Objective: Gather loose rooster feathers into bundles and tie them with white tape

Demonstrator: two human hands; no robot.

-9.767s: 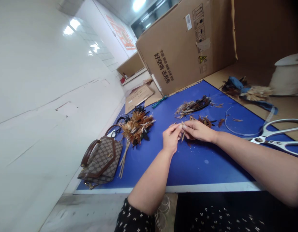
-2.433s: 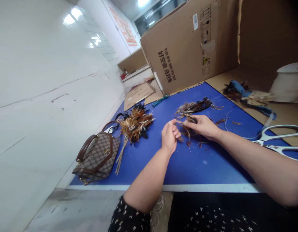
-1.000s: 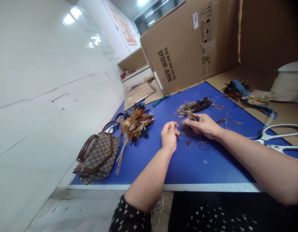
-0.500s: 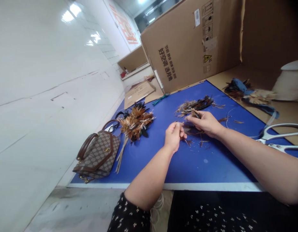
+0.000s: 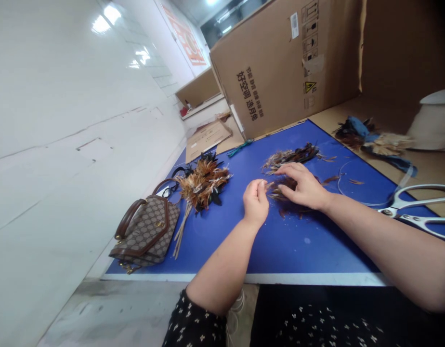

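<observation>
My left hand is closed in a pinch above the blue tabletop, with the thin brown tip of what looks like a feather poking out from its fingers. To its right, my right hand reaches over a small heap of brown feathers, thumb and fingers apart. It partly hides that heap, and whether it touches the feathers I cannot tell. Just beyond lies a larger bundle of dark and tan feathers. Loose feather scraps are scattered around both hands.
Left on the blue tabletop lie a patterned handbag and brown feather bunches on sticks. Scissors lie beside my right forearm. A big cardboard box stands behind; a blue-ribboned feather bundle lies far right.
My right hand has let go of the small feather clump it held and opened over the heap. My left hand has shifted slightly left and turned, still pinched.
</observation>
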